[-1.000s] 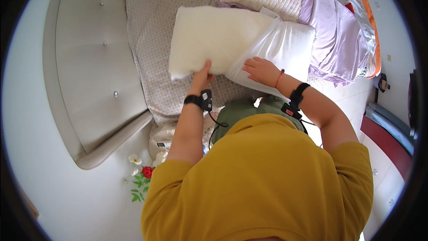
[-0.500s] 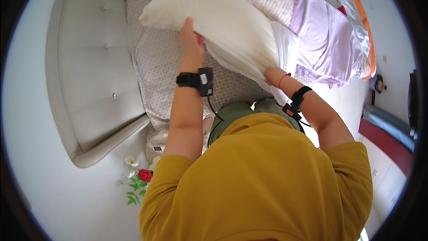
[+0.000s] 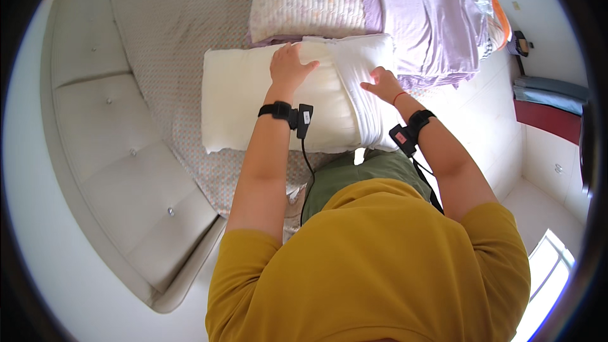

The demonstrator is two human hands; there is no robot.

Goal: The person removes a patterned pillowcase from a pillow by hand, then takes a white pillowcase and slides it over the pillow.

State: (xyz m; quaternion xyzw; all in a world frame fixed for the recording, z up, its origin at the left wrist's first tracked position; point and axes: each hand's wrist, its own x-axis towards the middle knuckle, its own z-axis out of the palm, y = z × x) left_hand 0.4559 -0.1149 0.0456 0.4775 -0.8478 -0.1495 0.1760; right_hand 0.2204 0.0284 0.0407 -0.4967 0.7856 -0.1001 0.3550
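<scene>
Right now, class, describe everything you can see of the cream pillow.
The cream pillow looks plump, soft and roughly rectangular, in plain, lightly creased fabric. It lies flat on the patterned bed sheet, its long side running left to right. Its left part is bare; a thin white cover wraps the right end, bunched in folds. The left hand is spread over its far middle; the right hand is at the cover, its grip unclear.

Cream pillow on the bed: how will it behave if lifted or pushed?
The cream pillow likely bends and sags when lifted; its puffy body looks soft. The white cover, wrinkled over its right end, may slide against it. Lying flat on the patterned sheet, it probably won't roll.
</scene>
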